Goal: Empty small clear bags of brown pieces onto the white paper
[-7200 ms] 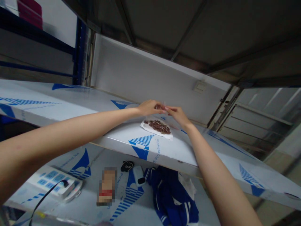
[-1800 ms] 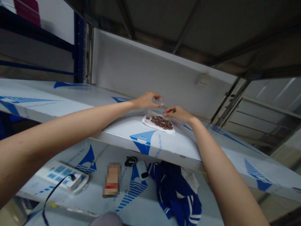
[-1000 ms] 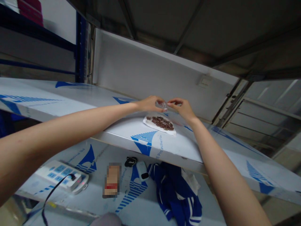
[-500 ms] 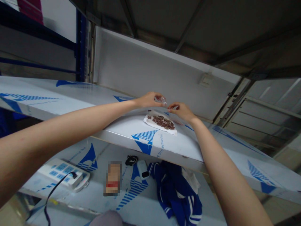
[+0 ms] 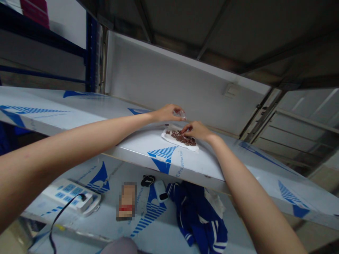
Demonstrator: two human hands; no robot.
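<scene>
A heap of small brown glossy pieces (image 5: pixel 182 137), like capsules or beans, lies on a white paper sheet (image 5: pixel 169 140) on the upper shelf. My left hand (image 5: pixel 170 113) is curled around a small clear plastic item (image 5: pixel 182 114), a bag or cup by its look, above and behind the heap. My right hand (image 5: pixel 197 129) reaches down to the heap with fingertips pinched among the brown pieces; what they hold is hidden. One loose brown piece (image 5: pixel 166 125) lies by the sheet's far left edge.
The film-covered upper shelf (image 5: pixel 127 150) has a raised front edge. Below it, the lower shelf holds a power strip (image 5: pixel 71 194) with a black cable, a blurred-out object (image 5: pixel 127 201), a black pouch-like item (image 5: pixel 147 180), a white device (image 5: pixel 161 190) and a blue garment (image 5: pixel 196 215).
My right hand has moved down and left from beside the clear plastic item to the brown pieces. My left hand stays nearly in place, still holding the plastic.
</scene>
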